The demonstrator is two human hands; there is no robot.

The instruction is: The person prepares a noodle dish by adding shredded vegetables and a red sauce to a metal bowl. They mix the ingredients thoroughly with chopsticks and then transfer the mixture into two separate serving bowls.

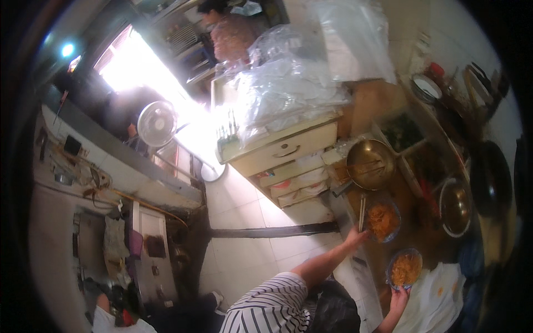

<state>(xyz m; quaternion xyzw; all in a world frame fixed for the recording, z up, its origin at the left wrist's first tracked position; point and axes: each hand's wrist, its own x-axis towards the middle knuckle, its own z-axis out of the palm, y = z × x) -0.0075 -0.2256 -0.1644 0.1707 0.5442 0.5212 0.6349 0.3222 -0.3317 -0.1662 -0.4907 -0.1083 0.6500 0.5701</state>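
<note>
My left hand (355,237) reaches out from a striped sleeve and grips a pair of chopsticks (362,213). Their tips stand at the edge of a glass bowl (383,220) full of orange shredded food on the brown counter (422,233). My right hand (398,299) comes in from the lower edge and holds the rim of a second bowl (405,269) with the same orange food. That bowl sits beside a white cloth (438,302).
A brass pan (371,164), a metal pot (455,206) and a dark wok (491,177) stand further along the counter. A cream drawer cabinet (283,150) piled with plastic bags (288,83) adjoins it. A fan (157,123) and another person (227,33) are beyond.
</note>
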